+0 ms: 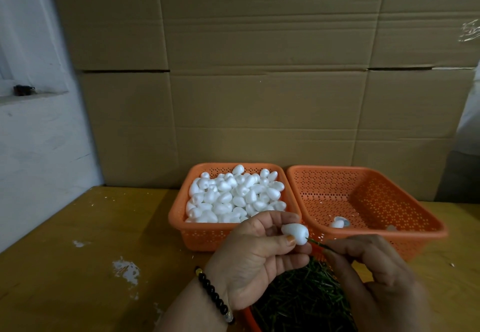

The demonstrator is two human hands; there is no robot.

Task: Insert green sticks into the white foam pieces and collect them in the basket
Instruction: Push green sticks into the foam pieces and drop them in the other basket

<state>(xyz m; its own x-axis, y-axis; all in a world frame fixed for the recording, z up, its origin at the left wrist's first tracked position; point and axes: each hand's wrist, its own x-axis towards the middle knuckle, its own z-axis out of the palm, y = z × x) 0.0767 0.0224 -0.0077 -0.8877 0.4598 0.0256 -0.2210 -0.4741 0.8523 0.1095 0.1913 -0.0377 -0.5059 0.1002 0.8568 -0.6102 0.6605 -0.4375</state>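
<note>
loose green sticks [306, 298] piled nearest, both hands working just above them.
left hand [259, 256] pinches egg-shaped white foam piece [295, 233]; right hand [374, 274] pinches thin green stick [318, 244], tip at the foam base. push straight along the axis, short grip, then drop it in the near-empty orange perforated basket [368, 201] on the right.

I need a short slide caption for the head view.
Left hand holds a foam piece while right hand pushes in a green stick.
</note>
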